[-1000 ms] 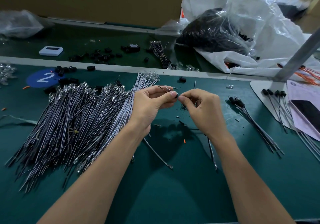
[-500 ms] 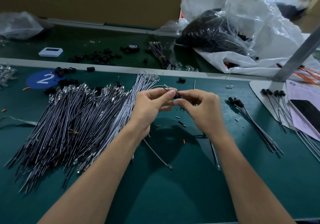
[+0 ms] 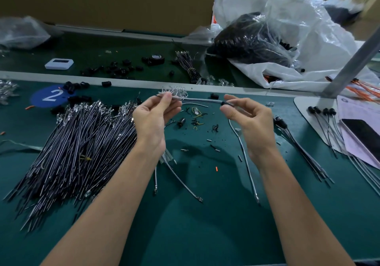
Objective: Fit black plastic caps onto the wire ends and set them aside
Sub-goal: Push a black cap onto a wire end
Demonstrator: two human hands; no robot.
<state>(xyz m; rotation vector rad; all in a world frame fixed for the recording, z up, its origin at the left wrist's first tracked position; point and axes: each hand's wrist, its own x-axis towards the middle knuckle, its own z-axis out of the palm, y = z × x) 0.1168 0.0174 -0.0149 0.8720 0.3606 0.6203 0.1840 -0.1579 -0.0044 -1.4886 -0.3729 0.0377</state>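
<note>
Wire (image 3: pixel 202 100) now spans left hand (image 3: pixel 153 119), right hand (image 3: pixel 249 121).

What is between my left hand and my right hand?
In the head view, a wire spans the gap: the left hand pinches one end, the right hand pinches its black cap. Below, scraps and a loose cap lie on the mat.

Dim, cool overhead light — soft shadows on green mat (image 3: pixel 205 224); edges bowed, top-rt corner blurred.
</note>
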